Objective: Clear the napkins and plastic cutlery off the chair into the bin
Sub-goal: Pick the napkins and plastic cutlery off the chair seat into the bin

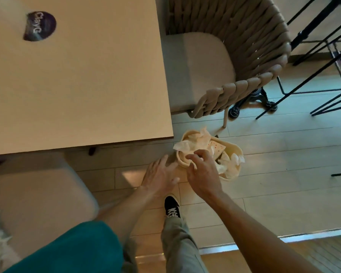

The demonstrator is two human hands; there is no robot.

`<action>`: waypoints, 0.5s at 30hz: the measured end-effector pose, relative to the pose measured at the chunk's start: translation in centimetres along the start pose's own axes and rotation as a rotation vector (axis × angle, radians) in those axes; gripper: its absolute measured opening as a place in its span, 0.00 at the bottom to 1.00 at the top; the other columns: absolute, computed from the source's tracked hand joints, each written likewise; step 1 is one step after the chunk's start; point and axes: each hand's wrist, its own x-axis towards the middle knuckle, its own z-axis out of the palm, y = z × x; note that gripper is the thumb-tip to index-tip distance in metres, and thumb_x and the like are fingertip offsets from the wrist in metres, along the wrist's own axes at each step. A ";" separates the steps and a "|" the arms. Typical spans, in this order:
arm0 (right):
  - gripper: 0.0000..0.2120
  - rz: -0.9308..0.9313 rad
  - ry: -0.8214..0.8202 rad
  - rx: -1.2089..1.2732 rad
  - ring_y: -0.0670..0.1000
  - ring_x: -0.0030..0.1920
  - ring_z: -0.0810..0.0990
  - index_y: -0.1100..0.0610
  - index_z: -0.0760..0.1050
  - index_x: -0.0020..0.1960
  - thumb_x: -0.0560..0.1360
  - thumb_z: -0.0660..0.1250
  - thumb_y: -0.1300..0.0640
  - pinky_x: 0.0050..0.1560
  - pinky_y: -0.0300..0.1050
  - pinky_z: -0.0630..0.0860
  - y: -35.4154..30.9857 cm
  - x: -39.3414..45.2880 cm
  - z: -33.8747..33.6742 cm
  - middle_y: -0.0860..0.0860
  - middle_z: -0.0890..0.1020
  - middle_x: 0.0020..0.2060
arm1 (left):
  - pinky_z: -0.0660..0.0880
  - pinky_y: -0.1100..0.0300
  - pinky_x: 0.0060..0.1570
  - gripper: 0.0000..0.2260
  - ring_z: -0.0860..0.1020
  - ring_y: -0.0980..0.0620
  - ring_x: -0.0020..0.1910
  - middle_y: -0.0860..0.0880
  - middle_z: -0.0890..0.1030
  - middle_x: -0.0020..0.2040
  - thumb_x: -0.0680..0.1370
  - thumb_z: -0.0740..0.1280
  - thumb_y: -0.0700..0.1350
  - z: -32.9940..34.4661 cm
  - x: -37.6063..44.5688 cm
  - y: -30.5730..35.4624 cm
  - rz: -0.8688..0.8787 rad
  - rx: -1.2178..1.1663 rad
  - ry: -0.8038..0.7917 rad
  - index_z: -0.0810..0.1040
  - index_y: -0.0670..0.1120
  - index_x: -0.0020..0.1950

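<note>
Head view: napkins heaped in the bin off the bench corner.
Right hand curls over them, grip uncertain, likely tamping; left hand, spread, empty, steadies the rim.

Teal sleeve, grey trousers, black shoe with white laces.

Floor: pale wood-look planks, metal threshold strip near edge. Cream bin stands on floor, just right of tabletop's near corner, crumpled napkins heaped inside and over rim. Woven-back chair on floor at far right. Black metal stand legs farther right. Tabletop: beige, carries dark round sticker at far left. Cushioned seat near left.
</note>
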 end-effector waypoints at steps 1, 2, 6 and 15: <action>0.12 -0.028 -0.035 -0.019 0.53 0.51 0.76 0.56 0.78 0.56 0.74 0.65 0.63 0.47 0.48 0.77 -0.9 -0.3 0.4 0.54 0.76 0.54 | 0.60 0.46 0.70 0.24 0.61 0.41 0.73 0.41 0.58 0.76 0.77 0.62 0.55 -0.1 -1.0 -0.7 -0.018 -0.011 0.008 0.63 0.54 0.72; 0.13 -0.062 -0.077 -0.039 0.53 0.51 0.76 0.56 0.78 0.57 0.74 0.65 0.62 0.47 0.46 0.75 -2.2 -0.7 0.8 0.53 0.76 0.55 | 0.61 0.47 0.70 0.24 0.61 0.41 0.73 0.41 0.57 0.76 0.77 0.62 0.55 -0.2 -2.1 -1.8 -0.045 -0.021 0.017 0.63 0.54 0.72; 0.16 -0.172 -0.263 -0.101 0.53 0.57 0.75 0.55 0.74 0.62 0.75 0.62 0.61 0.55 0.45 0.72 -7.2 -2.2 3.4 0.53 0.76 0.58 | 0.63 0.46 0.68 0.25 0.62 0.41 0.72 0.42 0.56 0.77 0.78 0.61 0.56 -0.3 -6.8 -6.7 -0.172 -0.075 0.031 0.62 0.54 0.73; 0.22 -0.304 -0.531 -0.165 0.55 0.66 0.69 0.53 0.67 0.70 0.77 0.62 0.53 0.65 0.51 0.69 -18.1 -5.8 10.2 0.53 0.70 0.67 | 0.70 0.50 0.61 0.23 0.72 0.40 0.65 0.41 0.67 0.70 0.77 0.62 0.54 -0.6 -17.8 -17.7 -0.348 -0.152 0.126 0.67 0.51 0.71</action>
